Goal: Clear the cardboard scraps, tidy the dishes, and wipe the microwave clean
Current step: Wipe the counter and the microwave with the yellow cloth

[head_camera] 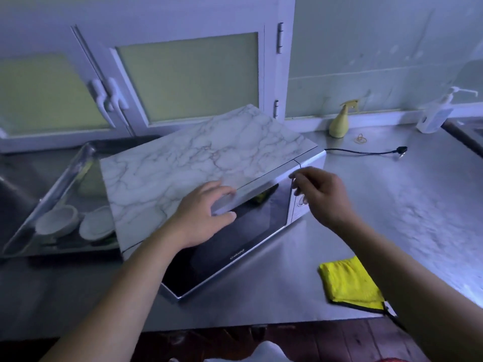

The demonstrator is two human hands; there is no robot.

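A silver microwave (pixel 308 163) with a marble-patterned top (pixel 198 158) sits angled on the steel counter (pixel 392 205). Its dark glass door (pixel 230 246) stands slightly ajar, and something yellow-green shows through the gap at the top. My left hand (pixel 201 212) grips the door's upper edge, fingers over the top and thumb on the front. My right hand (pixel 321 194) hovers by the control panel at the door's right edge with loosely curled fingers and holds nothing. A folded yellow cloth (pixel 350 283) lies on the counter near the front edge, under my right forearm.
Two pale bowls (pixel 56 220) (pixel 96 226) sit in a sink tray left of the microwave. A yellow spray bottle (pixel 339 124), rubber bands (pixel 360 139), the unplugged black cord (pixel 366 152) and a pump bottle (pixel 433 113) are at the back. White cabinets stand behind.
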